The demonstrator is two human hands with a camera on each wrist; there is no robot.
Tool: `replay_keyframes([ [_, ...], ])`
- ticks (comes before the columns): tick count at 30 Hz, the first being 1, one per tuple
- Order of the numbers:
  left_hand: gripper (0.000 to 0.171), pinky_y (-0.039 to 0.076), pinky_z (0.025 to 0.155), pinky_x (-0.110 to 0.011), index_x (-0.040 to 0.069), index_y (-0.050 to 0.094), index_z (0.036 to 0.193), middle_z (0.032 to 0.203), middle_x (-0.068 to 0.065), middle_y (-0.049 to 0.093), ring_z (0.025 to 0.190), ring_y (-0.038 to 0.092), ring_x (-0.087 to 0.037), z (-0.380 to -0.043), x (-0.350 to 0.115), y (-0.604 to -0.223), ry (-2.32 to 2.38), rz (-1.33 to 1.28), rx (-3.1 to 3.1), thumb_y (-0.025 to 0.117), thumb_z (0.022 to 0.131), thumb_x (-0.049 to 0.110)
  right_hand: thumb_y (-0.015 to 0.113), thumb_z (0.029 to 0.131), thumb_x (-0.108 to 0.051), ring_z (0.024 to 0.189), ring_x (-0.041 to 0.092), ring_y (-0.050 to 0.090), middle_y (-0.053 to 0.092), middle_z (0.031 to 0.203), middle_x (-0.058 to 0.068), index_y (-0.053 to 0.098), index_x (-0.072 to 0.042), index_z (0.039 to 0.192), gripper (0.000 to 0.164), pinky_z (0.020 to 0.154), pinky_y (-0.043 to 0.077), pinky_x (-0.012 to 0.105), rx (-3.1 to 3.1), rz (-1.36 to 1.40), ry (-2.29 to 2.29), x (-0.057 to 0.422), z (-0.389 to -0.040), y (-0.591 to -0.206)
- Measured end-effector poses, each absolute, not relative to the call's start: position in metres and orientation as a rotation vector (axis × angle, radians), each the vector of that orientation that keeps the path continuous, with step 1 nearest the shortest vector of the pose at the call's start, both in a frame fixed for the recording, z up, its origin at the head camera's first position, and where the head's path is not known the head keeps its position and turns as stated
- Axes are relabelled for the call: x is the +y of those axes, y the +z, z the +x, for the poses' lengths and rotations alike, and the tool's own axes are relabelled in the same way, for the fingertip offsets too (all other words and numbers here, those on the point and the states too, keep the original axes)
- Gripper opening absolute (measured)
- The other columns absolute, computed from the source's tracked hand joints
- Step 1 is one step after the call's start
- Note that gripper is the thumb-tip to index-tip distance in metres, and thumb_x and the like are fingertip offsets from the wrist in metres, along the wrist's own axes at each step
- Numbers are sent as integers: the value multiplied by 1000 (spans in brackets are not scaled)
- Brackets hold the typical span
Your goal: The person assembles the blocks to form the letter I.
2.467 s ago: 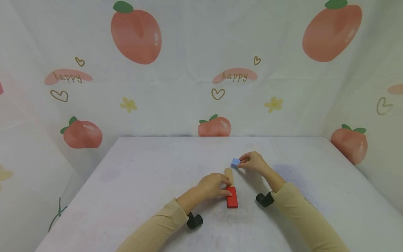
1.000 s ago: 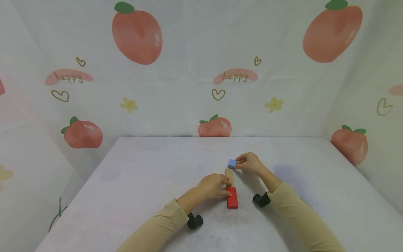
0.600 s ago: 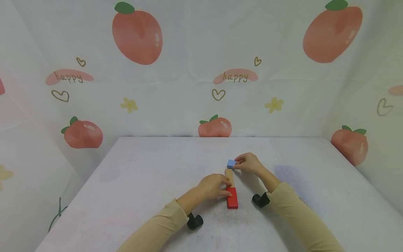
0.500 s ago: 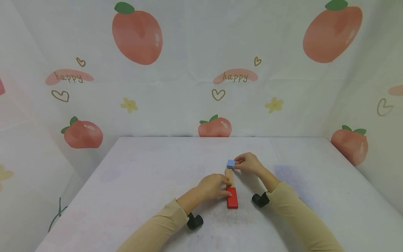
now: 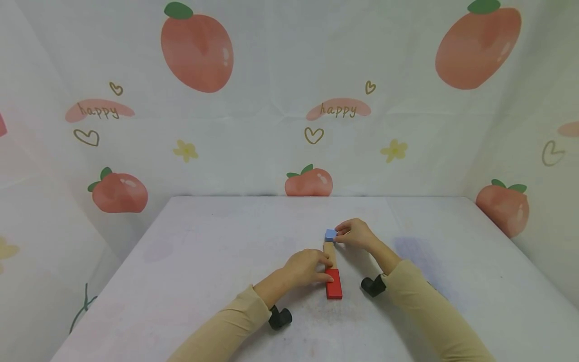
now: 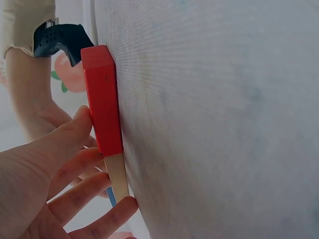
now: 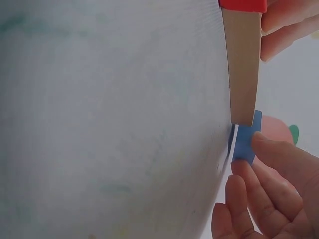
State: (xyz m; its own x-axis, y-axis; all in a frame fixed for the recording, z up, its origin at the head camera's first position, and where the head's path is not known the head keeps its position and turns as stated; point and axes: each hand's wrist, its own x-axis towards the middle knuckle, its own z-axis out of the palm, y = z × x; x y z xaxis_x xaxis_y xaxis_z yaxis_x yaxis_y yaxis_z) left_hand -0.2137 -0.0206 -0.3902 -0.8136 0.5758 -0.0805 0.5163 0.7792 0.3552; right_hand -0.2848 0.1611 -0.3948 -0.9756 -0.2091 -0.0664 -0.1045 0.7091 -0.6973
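Observation:
A red block point(image 5: 333, 289) and a plain wooden block point(image 5: 329, 250) lie end to end on the white table, in a line running away from me. My left hand point(image 5: 300, 267) rests on them from the left. In the left wrist view its thumb point(image 6: 79, 124) touches the red block's upper face, while its fingers stretch along the wooden one. A small blue block point(image 5: 330, 235) sits at the wooden block's far end. My right hand point(image 5: 357, 234) pinches it from the right, thumb on top and fingertips at its far end in the right wrist view point(image 7: 246, 144).
Black wrist cameras hang from both sleeves, the left camera point(image 5: 280, 319) and the right camera point(image 5: 373, 286) each standing close over the table point(image 5: 217, 251). Behind the table's far edge hangs a white curtain point(image 5: 271, 100) printed with peaches.
My right hand has slid the blue block leftward, from right of the wooden block's far end into line with it. My left hand and the other two blocks have stayed in place.

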Motion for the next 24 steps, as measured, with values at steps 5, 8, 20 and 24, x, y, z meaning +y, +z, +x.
replay_keyframes([
  [5,36,47,97,-28,18,70,111,123,3,64,118,57,-14,-213,-21,-390,485,868,2787,73,79,35,72,78,-11,74,13,57,70,87,15,67,7,104,32,60,43,19,2783,-277,-1110,161,-285,-394],
  [8,36,47,96,-27,18,70,111,122,3,64,118,57,-14,-213,-21,-390,485,872,2788,73,79,35,72,78,-11,73,13,57,70,87,16,67,7,104,32,60,43,19,2782,-286,-1108,161,-285,-394],
  [20,36,48,95,-27,18,70,111,123,3,64,117,57,-14,-214,-21,-392,478,876,2800,73,79,36,71,81,-14,83,17,58,70,91,14,67,3,107,32,69,50,25,2751,-246,-1080,158,-288,-395],
  [24,37,48,96,-28,18,70,111,123,3,64,119,57,-15,-214,-21,-392,484,865,2794,72,79,36,71,81,-14,83,17,58,69,92,13,67,2,108,32,70,51,25,2752,-250,-1068,158,-290,-397],
])
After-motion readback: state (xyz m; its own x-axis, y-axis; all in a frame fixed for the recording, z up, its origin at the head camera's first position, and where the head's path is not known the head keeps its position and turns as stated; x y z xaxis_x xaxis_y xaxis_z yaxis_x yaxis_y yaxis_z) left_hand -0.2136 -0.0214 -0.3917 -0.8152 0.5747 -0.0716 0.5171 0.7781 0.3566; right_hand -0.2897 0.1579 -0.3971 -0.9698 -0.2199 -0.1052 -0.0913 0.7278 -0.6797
